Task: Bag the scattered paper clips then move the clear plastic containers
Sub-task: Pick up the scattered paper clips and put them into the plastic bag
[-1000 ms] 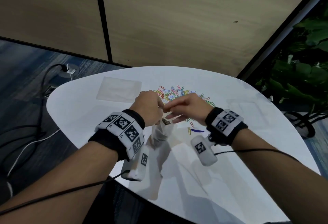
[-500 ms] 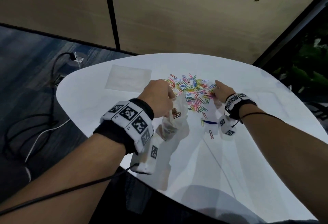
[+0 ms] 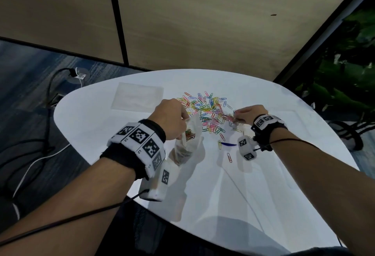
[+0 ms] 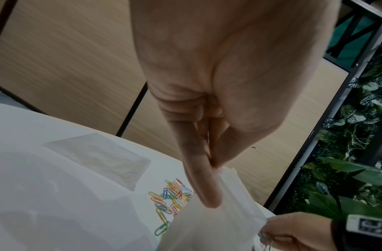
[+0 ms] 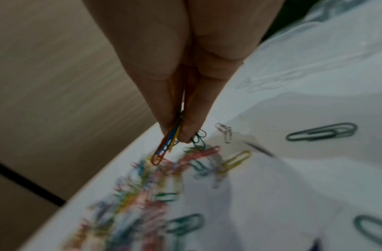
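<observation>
A heap of coloured paper clips (image 3: 207,111) lies scattered on the white table (image 3: 101,126). My left hand (image 3: 172,119) pinches the rim of a clear plastic bag (image 3: 187,140) that holds some clips and hangs just above the table. In the left wrist view the thumb and fingers of my left hand (image 4: 209,163) squeeze the bag's edge (image 4: 235,203). My right hand (image 3: 243,114) is at the right side of the heap and pinches a few paper clips (image 5: 166,144) between thumb and finger, raised just off the table.
A flat clear plastic container (image 3: 138,98) lies at the back left of the table. Loose clips (image 3: 229,157) and a blue strip (image 3: 229,144) lie near my right wrist. Cables (image 3: 36,154) run over the floor on the left; plants (image 3: 345,73) stand at the right.
My right hand left the bag's mouth, went right to the heap and pinched up a few clips. My left hand kept hold of the bag.
</observation>
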`<action>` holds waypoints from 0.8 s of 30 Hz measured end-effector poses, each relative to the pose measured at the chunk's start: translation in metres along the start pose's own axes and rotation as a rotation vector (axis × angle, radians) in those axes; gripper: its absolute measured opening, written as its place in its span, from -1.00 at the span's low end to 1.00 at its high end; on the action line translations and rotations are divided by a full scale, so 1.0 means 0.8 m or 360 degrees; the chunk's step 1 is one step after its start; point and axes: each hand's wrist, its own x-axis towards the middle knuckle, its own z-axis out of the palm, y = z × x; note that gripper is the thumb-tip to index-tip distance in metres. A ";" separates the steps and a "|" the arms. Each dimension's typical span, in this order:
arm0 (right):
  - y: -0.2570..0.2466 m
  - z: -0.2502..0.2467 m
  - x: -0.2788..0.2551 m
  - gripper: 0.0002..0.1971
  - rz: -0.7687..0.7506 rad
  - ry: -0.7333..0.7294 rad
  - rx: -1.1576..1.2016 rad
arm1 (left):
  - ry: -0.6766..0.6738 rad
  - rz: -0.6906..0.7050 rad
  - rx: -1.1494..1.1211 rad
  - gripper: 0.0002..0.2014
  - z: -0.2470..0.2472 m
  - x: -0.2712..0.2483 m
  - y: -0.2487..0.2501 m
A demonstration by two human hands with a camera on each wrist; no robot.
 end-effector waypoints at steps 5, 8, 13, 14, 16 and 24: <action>-0.043 -0.023 -0.061 -0.81 0.0025 -0.0217 0.1247 | -0.0011 0.0023 0.0018 -0.76 0.003 -0.002 0.006; -0.073 -0.021 -0.111 -0.72 -0.0015 -0.0436 0.1444 | 0.0014 0.0031 0.0004 -0.74 0.004 -0.003 0.007; -0.103 0.028 -0.192 -0.79 -0.0134 -0.0758 0.1298 | 0.0041 0.0005 -0.0081 -0.77 0.005 -0.001 0.001; -0.104 0.040 -0.201 -0.80 -0.0190 -0.0766 0.1178 | 0.0052 -0.0004 -0.0104 -0.79 0.005 -0.001 0.000; -0.105 0.058 -0.210 -0.83 -0.0307 -0.0658 0.0881 | 0.0072 -0.0005 -0.0107 -0.83 0.005 -0.001 0.000; -0.110 0.087 -0.208 -0.92 -0.0917 -0.0074 -0.0403 | 0.0079 0.0029 -0.0093 -0.80 0.009 -0.002 0.004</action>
